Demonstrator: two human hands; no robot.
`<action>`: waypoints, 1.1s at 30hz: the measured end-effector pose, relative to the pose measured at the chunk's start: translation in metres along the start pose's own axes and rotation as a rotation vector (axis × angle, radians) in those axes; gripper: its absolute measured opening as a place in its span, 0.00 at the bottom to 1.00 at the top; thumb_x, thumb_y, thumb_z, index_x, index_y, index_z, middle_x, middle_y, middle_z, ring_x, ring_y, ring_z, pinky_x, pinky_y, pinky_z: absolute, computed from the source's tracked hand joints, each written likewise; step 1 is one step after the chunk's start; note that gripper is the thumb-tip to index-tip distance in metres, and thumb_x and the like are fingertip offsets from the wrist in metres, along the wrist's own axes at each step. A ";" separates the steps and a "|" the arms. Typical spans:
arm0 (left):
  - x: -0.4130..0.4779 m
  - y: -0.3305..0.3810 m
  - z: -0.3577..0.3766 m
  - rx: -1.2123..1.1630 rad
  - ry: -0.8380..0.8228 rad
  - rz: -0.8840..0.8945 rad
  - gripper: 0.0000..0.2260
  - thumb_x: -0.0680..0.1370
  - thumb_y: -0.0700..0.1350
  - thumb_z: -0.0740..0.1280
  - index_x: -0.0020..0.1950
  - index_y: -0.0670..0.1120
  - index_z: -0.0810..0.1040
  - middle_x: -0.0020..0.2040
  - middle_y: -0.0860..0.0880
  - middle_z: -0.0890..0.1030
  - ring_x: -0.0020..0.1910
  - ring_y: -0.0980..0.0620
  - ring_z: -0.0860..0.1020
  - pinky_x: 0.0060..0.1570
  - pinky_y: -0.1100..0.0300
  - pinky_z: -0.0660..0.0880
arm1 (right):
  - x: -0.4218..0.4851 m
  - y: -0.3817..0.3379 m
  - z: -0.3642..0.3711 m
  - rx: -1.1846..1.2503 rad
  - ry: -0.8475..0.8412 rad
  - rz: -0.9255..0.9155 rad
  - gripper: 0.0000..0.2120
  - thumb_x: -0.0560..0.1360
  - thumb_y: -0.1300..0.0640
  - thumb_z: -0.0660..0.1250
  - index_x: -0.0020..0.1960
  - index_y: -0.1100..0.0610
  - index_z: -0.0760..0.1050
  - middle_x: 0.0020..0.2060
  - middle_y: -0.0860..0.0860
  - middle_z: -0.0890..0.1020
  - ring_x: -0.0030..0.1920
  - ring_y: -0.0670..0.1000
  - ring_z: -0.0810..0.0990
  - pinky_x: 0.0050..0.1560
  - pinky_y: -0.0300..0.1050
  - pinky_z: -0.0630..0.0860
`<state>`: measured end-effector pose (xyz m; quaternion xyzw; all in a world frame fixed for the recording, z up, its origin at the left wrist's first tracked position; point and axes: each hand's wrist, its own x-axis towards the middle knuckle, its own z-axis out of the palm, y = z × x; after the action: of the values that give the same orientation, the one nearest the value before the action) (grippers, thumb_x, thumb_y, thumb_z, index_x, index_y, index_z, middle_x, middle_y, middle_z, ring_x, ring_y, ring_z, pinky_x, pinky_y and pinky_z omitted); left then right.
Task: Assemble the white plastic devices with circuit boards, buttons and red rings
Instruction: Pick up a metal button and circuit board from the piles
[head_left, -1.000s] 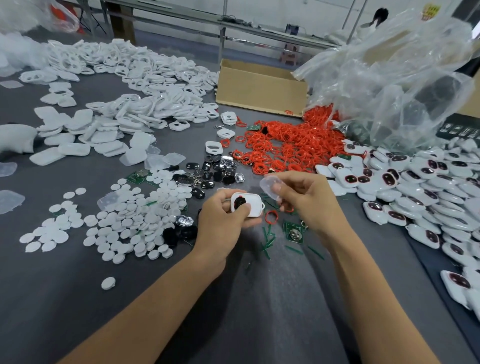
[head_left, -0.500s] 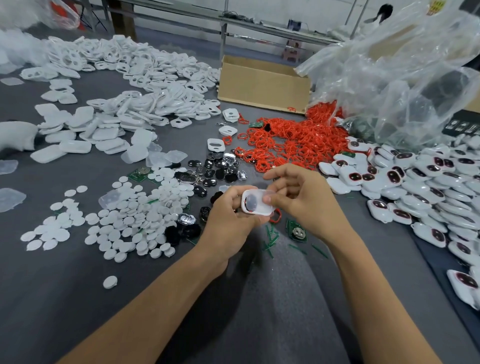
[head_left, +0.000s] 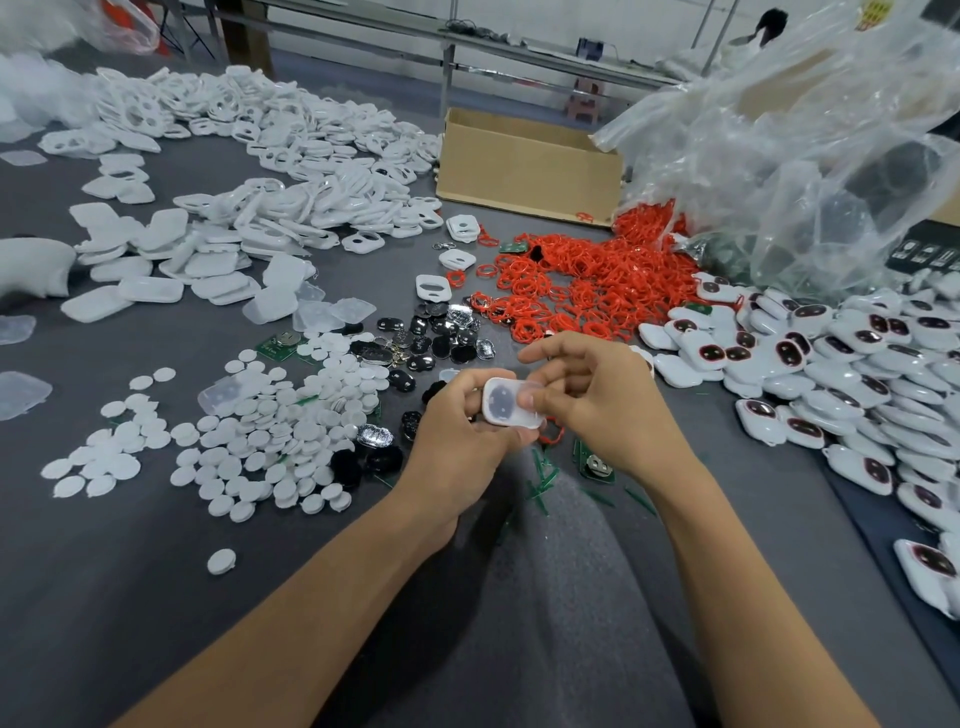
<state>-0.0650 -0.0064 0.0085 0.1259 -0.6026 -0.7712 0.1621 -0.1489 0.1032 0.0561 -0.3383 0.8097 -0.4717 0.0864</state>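
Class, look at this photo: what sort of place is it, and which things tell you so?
Probably a small factory assembly bench: heaps of white plastic shells, a pile of red rings, and finished devices heaped nearby.

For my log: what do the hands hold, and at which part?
One white device: left hand grips its left end, right hand pinches its right end.

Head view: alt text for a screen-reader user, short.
A left hand grips a small white device over a grey table while the right hand pinches its clear cover. Around them lie white discs, red rings and finished devices.
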 end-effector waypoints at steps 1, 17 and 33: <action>0.000 0.000 0.000 0.003 0.001 0.001 0.19 0.70 0.28 0.72 0.56 0.44 0.77 0.48 0.46 0.84 0.42 0.57 0.82 0.42 0.68 0.77 | 0.000 0.000 0.000 -0.005 -0.001 0.004 0.13 0.69 0.68 0.73 0.50 0.56 0.78 0.34 0.50 0.82 0.31 0.49 0.78 0.37 0.45 0.78; -0.001 0.002 0.002 0.012 0.015 0.002 0.17 0.70 0.29 0.73 0.52 0.48 0.78 0.42 0.53 0.84 0.39 0.62 0.81 0.38 0.72 0.74 | 0.002 -0.001 -0.007 0.079 -0.025 0.066 0.16 0.68 0.67 0.75 0.52 0.54 0.77 0.35 0.50 0.84 0.33 0.51 0.79 0.35 0.39 0.76; 0.000 0.001 0.002 0.019 0.024 0.000 0.17 0.70 0.28 0.72 0.54 0.45 0.78 0.44 0.50 0.84 0.40 0.61 0.81 0.38 0.72 0.75 | 0.003 -0.002 0.001 -0.120 0.061 0.013 0.19 0.67 0.66 0.75 0.56 0.55 0.78 0.35 0.49 0.83 0.34 0.50 0.80 0.42 0.43 0.79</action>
<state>-0.0655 -0.0046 0.0102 0.1364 -0.6079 -0.7639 0.1681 -0.1492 0.1001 0.0580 -0.3229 0.8411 -0.4316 0.0443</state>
